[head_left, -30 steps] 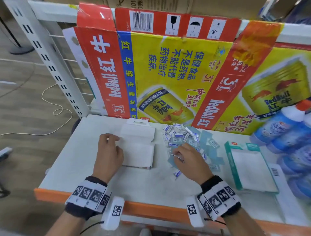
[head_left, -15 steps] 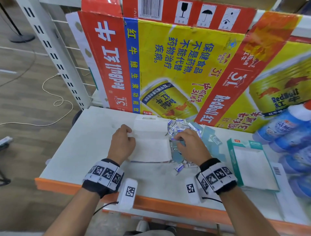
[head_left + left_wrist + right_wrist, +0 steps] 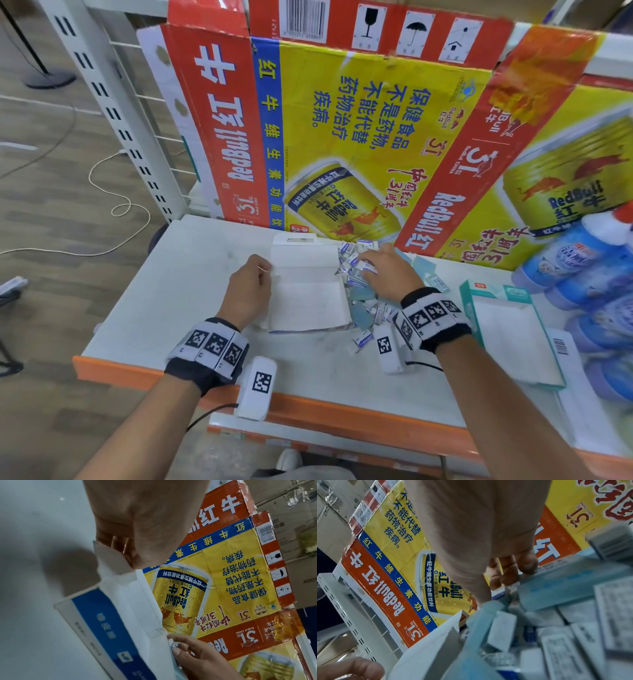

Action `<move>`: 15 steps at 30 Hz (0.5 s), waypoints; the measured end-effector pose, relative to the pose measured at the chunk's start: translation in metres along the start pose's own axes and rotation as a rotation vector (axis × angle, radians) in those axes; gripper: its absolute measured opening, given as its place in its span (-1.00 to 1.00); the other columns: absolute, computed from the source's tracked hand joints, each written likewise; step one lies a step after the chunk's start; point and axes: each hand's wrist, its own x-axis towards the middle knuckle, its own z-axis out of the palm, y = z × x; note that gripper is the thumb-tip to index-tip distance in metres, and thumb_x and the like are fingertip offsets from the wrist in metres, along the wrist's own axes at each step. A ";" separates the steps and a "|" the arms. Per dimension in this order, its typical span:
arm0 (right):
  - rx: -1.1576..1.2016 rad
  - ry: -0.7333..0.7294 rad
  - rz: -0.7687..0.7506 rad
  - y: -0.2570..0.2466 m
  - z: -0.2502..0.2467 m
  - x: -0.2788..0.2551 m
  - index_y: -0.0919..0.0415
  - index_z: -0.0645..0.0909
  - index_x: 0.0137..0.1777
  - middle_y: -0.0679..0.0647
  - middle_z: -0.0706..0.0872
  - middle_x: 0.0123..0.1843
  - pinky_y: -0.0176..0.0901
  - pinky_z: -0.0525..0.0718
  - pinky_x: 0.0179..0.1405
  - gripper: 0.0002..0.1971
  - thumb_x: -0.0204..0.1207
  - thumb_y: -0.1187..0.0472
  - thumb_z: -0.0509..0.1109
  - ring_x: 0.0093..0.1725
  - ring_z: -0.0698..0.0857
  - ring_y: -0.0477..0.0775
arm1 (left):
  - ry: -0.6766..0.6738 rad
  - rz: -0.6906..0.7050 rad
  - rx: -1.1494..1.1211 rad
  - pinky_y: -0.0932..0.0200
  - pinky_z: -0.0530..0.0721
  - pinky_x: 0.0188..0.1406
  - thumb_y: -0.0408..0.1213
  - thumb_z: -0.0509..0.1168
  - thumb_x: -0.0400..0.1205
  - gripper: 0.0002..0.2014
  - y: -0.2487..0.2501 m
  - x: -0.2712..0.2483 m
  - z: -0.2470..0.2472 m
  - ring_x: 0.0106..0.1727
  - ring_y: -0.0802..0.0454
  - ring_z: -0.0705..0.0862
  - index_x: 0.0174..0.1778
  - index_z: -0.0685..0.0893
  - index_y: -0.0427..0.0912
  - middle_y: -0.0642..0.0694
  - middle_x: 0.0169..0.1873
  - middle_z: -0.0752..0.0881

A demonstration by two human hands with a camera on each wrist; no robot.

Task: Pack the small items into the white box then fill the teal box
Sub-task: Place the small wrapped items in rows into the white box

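The white box lies open in the middle of the table, its lid flap pointing away from me. My left hand pinches the box's left side flap and holds it there. A pile of small white and pale-blue packets lies against the box's right side. My right hand rests on the far part of that pile, fingers curled over packets beside the box's far right corner. The teal box lies open farther right, with no hand on it.
Flattened red-and-yellow drink cartons stand along the back of the table. Blue bottles lie at the right edge. The table's orange front lip is close to me. A white perforated rack upright stands at the left.
My right hand has moved from the near part of the packet pile to its far part, next to the box's far corner. My left hand stays at the box's left side.
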 end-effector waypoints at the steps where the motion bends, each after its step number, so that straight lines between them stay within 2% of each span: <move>1: 0.013 0.003 -0.007 0.001 0.000 0.000 0.04 0.52 0.31 0.20 0.35 0.43 -0.01 0.56 0.20 -0.72 0.61 0.18 0.27 0.12 0.64 0.21 | -0.003 0.011 0.019 0.21 0.44 -0.11 -0.41 0.14 0.65 -0.85 0.000 0.000 0.000 -0.07 -0.10 0.61 0.06 0.57 -0.22 -0.11 -0.13 0.67; 5: 0.057 0.100 -0.074 0.003 0.001 -0.002 0.11 0.47 -0.01 0.08 0.50 0.04 -0.10 0.51 -0.09 -0.94 0.58 0.24 0.30 -0.09 0.53 0.07 | -0.017 0.047 0.109 0.13 0.48 0.04 -0.47 0.12 0.62 -0.77 -0.003 0.001 0.000 0.02 -0.15 0.60 0.13 0.59 -0.22 -0.17 0.03 0.68; 7: 0.140 0.163 -0.076 0.002 0.001 -0.003 0.11 0.46 -0.02 0.02 0.48 -0.11 -0.16 0.43 -0.22 -0.93 0.57 0.28 0.28 -0.16 0.50 0.05 | -0.023 0.053 0.088 0.17 0.44 0.01 -0.50 0.10 0.60 -0.70 -0.005 -0.001 -0.001 0.00 -0.13 0.58 0.20 0.54 -0.19 -0.14 0.00 0.69; 9: 0.264 0.209 -0.080 0.001 -0.001 -0.007 0.04 0.48 0.11 -0.01 0.45 -0.15 -0.27 0.40 -0.30 -0.81 0.58 0.32 0.26 -0.24 0.48 -0.03 | -0.011 0.055 0.011 0.23 0.43 -0.04 -0.54 0.10 0.60 -0.66 -0.006 -0.004 -0.002 -0.06 -0.05 0.58 0.24 0.51 -0.16 -0.11 -0.03 0.69; 11: 0.325 0.228 -0.135 -0.003 -0.005 -0.013 -0.05 0.51 0.19 -0.02 0.45 -0.10 -0.40 0.43 -0.32 -0.73 0.61 0.33 0.24 -0.25 0.49 -0.12 | 0.007 0.039 -0.057 0.26 0.42 -0.04 -0.49 0.10 0.64 -0.69 -0.006 -0.005 -0.001 -0.06 0.00 0.57 0.24 0.52 -0.13 -0.06 -0.02 0.67; 14: 0.463 0.231 -0.207 -0.017 -0.011 -0.022 0.03 0.60 0.06 0.05 0.52 -0.02 -0.42 0.57 -0.25 -0.79 0.63 0.34 0.21 -0.22 0.64 -0.09 | -0.027 0.033 -0.086 0.21 0.42 -0.01 -0.35 0.11 0.70 -0.75 -0.004 -0.005 0.002 -0.03 0.00 0.56 0.28 0.51 -0.12 -0.01 0.02 0.60; 15: 0.526 0.218 -0.198 -0.023 -0.010 -0.024 0.06 0.61 0.01 0.08 0.55 -0.02 -0.36 0.61 -0.25 -0.80 0.62 0.36 0.22 -0.25 0.68 -0.12 | -0.042 0.033 -0.081 0.20 0.42 -0.03 -0.35 0.11 0.69 -0.73 -0.004 -0.004 0.004 -0.05 -0.02 0.57 0.30 0.48 -0.12 -0.01 0.01 0.59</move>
